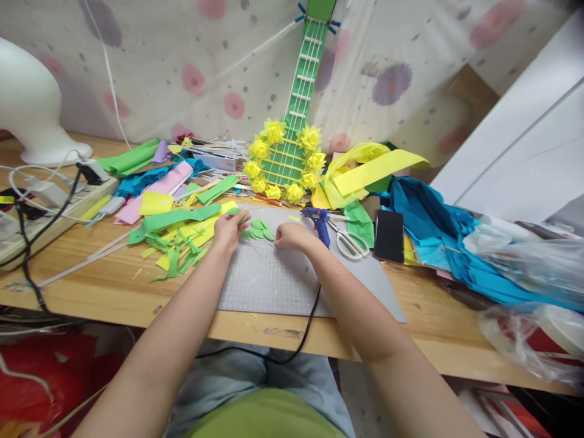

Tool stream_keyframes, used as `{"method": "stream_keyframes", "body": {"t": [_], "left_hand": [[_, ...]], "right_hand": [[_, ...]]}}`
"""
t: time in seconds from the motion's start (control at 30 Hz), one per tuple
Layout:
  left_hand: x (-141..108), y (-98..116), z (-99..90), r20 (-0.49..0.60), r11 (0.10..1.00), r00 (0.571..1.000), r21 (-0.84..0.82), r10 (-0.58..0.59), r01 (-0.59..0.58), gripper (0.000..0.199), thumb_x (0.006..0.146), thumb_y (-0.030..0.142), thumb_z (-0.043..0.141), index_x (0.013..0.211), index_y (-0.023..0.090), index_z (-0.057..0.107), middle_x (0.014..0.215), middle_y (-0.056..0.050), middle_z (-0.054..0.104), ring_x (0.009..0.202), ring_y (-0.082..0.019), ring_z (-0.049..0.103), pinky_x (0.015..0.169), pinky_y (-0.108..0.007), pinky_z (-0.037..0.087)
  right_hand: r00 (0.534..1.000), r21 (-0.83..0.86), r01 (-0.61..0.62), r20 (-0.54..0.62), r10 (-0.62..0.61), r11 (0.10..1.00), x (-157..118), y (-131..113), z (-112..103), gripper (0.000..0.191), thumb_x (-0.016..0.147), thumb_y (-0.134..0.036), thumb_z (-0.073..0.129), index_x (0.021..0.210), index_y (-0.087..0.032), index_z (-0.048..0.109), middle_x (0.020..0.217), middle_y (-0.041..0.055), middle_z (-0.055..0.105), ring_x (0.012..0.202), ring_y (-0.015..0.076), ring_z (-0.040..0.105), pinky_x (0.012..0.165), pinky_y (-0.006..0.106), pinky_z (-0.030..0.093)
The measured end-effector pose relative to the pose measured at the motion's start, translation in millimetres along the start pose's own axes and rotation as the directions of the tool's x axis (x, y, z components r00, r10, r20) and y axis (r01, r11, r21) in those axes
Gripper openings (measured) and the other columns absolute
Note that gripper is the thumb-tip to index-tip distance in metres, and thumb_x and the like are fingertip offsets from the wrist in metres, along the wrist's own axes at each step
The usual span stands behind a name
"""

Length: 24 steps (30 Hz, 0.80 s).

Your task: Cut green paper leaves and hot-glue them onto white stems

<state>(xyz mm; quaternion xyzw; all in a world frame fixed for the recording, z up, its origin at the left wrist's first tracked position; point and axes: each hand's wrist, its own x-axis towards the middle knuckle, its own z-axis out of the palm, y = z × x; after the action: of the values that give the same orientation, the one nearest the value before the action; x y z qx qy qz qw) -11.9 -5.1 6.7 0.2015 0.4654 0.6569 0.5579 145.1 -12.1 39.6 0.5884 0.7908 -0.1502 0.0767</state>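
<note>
My left hand [229,230] pinches a small green paper leaf [234,212] above the left part of the grey cutting mat [274,283]. Several more green leaves [259,230] lie on the mat between my hands. My right hand [291,236] is closed just right of them, and what its fingers hold, if anything, is too small to make out. A blue glue gun [318,224] and white-handled scissors [351,243] lie to the right. Behind the mat stands a green guitar-shaped piece [285,159] ringed by yellow paper flowers [309,139].
Green strips [176,220] and yellow paper cover the table left of the mat. A black phone [389,236] and blue paper [422,210] are at the right. A black cable [309,322] crosses the front edge. A power strip [59,219] sits far left.
</note>
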Motion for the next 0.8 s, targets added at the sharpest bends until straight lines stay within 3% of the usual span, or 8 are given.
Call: {"method": "stream_keyframes", "body": {"t": [0.17,0.3,0.5,0.7,0.8], "left_hand": [[0,-1,-0.1,0.009,1.000,1.000,0.004,0.012,-0.012,0.008,0.064,0.008,0.065,0.066,0.011,0.058,0.066,-0.001,0.062,0.059,-0.008,0.062,0.049,-0.014,0.044],[1,-1,0.0,0.013,1.000,1.000,0.012,0.017,-0.017,0.009,0.064,0.008,0.066,0.067,0.011,0.058,0.066,-0.001,0.062,0.059,-0.008,0.062,0.049,-0.014,0.044],[-1,-1,0.8,0.010,0.999,1.000,0.027,0.017,-0.017,0.011,0.062,0.009,0.068,0.066,0.011,0.058,0.067,-0.001,0.062,0.060,-0.008,0.062,0.051,-0.015,0.045],[0,-1,0.0,0.023,0.999,0.999,0.026,0.037,-0.037,0.013,0.060,0.011,0.069,0.066,0.012,0.058,0.068,-0.001,0.062,0.062,-0.009,0.062,0.051,-0.016,0.043],[0,-1,-0.6,0.018,0.999,0.999,0.026,0.039,-0.039,0.014,0.059,0.011,0.070,0.067,0.012,0.059,0.068,-0.001,0.063,0.062,-0.009,0.062,0.050,-0.015,0.043]], "right_hand": [[0.997,0.246,0.029,-0.073,-0.011,0.969,0,20,9,0.014,0.064,-0.018,0.053,0.075,-0.018,0.061,0.078,0.0027,0.066,0.070,0.0128,0.058,0.059,0.021,0.038],[0.987,0.313,0.026,-0.158,0.025,0.950,3,25,17,0.014,0.066,-0.017,0.053,0.078,-0.019,0.058,0.082,0.0013,0.066,0.071,0.0118,0.056,0.058,0.020,0.036],[0.936,0.205,0.017,-0.348,0.057,0.979,1,17,18,0.018,0.072,-0.019,0.049,0.088,-0.021,0.056,0.092,0.0035,0.064,0.081,0.0164,0.055,0.063,0.025,0.036],[0.909,0.066,0.216,-0.378,-0.176,0.974,1,-2,24,0.019,0.077,-0.023,0.049,0.096,-0.022,0.053,0.096,0.0042,0.063,0.091,0.0171,0.054,0.072,0.025,0.036],[0.901,0.046,0.213,-0.397,-0.178,0.976,4,-6,28,0.025,0.076,-0.015,0.047,0.099,-0.021,0.052,0.099,0.0065,0.063,0.093,0.0186,0.054,0.074,0.027,0.038]]}}
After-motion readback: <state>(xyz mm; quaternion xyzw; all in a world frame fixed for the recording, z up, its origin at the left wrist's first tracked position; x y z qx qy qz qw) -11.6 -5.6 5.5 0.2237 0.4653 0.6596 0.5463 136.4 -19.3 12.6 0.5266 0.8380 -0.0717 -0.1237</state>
